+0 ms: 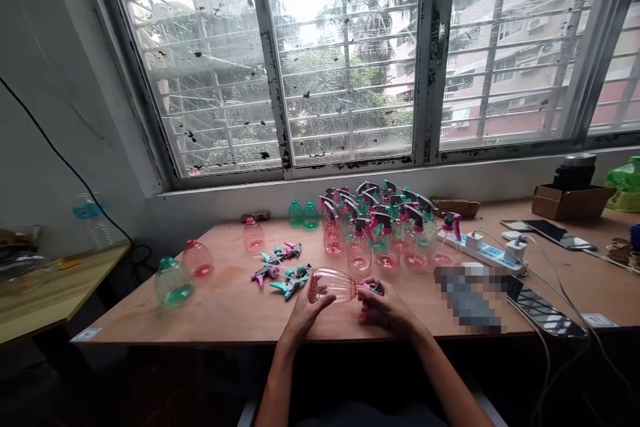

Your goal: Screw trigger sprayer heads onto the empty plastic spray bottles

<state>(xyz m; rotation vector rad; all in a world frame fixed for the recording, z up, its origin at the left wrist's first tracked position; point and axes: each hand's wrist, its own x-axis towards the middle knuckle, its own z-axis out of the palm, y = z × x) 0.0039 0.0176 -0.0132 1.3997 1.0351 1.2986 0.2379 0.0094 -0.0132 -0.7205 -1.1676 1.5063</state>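
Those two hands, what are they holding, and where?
A pink bottle: left hand around its base end, right hand at the spray head by its neck.

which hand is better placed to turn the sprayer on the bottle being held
Right hand, probably: it grips the sprayer, while the left hand holds the bottle near its base.

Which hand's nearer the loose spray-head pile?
Left. Left hand is just right of the loose spray-head pile; right hand is farther right, at the pink bottle's neck.

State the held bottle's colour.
The bottle is see-through pink, best seen in the head view.
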